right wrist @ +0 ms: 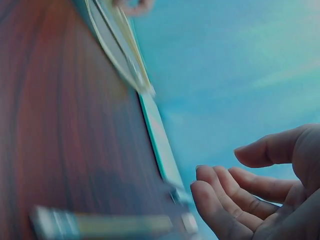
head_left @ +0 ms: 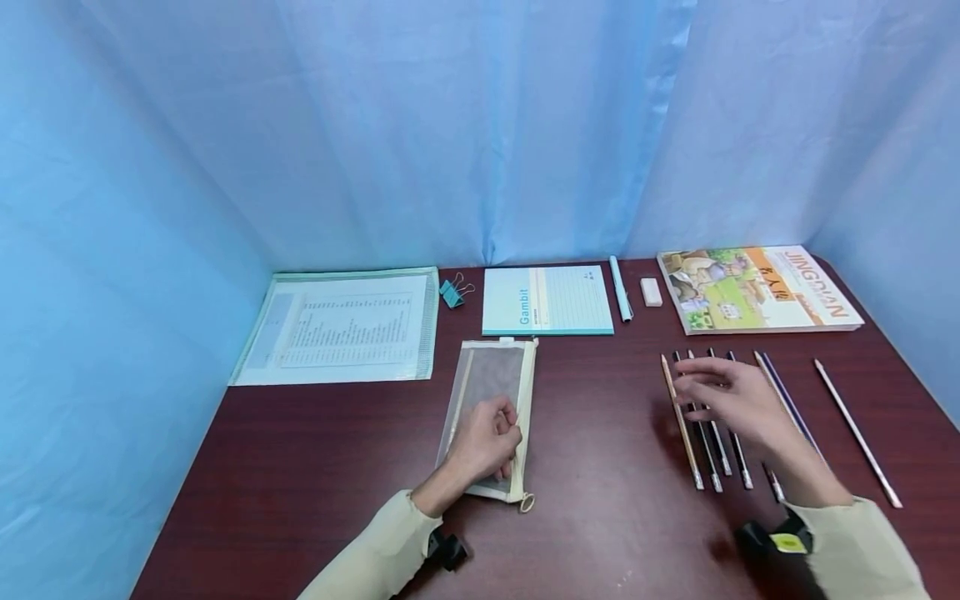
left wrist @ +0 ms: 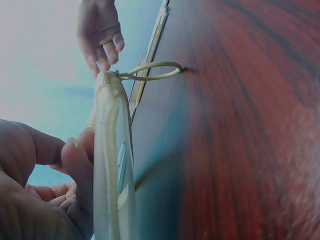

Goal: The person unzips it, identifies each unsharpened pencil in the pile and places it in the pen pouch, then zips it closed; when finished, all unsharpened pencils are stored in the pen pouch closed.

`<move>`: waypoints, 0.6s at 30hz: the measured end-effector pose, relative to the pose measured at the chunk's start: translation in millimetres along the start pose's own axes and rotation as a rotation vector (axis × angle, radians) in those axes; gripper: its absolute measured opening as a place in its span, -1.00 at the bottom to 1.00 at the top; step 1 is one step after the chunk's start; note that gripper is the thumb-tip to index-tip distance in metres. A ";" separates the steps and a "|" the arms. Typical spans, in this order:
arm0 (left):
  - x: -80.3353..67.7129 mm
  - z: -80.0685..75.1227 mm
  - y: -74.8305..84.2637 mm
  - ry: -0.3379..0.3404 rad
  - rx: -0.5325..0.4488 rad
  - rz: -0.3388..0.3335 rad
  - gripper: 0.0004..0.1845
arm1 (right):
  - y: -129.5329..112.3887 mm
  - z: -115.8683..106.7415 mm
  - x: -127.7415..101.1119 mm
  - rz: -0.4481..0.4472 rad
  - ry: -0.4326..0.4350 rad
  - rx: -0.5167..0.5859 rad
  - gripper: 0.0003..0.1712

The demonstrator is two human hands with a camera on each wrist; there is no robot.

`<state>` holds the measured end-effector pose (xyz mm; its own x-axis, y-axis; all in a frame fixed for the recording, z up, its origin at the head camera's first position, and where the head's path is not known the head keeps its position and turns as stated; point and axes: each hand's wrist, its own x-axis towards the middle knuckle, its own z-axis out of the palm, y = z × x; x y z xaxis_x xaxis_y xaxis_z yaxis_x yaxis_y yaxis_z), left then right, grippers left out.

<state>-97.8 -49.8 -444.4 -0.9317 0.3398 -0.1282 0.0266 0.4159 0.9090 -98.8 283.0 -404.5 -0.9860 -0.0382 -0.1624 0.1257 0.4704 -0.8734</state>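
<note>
A clear mesh zip pencil pouch (head_left: pixel 487 371) with a cream edge lies in front of me. My left hand (head_left: pixel 483 442) is over its lower half, its curled fingers gripping the cream zip edge; in the left wrist view the fingertips are right against the pouch (left wrist: pixel 107 165). A cream pull loop (left wrist: pixel 155 71) sticks out at the near end. My right hand (head_left: pixel 731 400) hovers over a row of several pencils (head_left: pixel 682 425), its fingers loosely bent and holding nothing. The right wrist view shows these fingers (right wrist: pixel 240 200) apart from a blurred pencil end (right wrist: pixel 100 225).
At the back lie a clear document folder (head_left: pixel 337 325), teal binder clips (head_left: pixel 452 293), a Gambit notepad (head_left: pixel 547 300), a light blue pen (head_left: pixel 621 289), a white eraser (head_left: pixel 651 292) and an illustrated book (head_left: pixel 757 289). One white pencil (head_left: pixel 857 433) lies apart at right. Blue curtains (head_left: pixel 480 125) enclose the table.
</note>
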 end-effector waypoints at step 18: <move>1.2 -0.1 -0.1 -0.010 -0.006 -0.009 -0.92 | 89.3 -119.9 3.7 0.139 0.101 -0.593 -0.53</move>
<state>-99.0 -49.5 -444.6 -0.9283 0.3444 -0.1399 0.0162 0.4134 0.9104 -104.4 430.6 -428.1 -0.9740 0.1281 -0.1868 0.1994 0.8762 -0.4388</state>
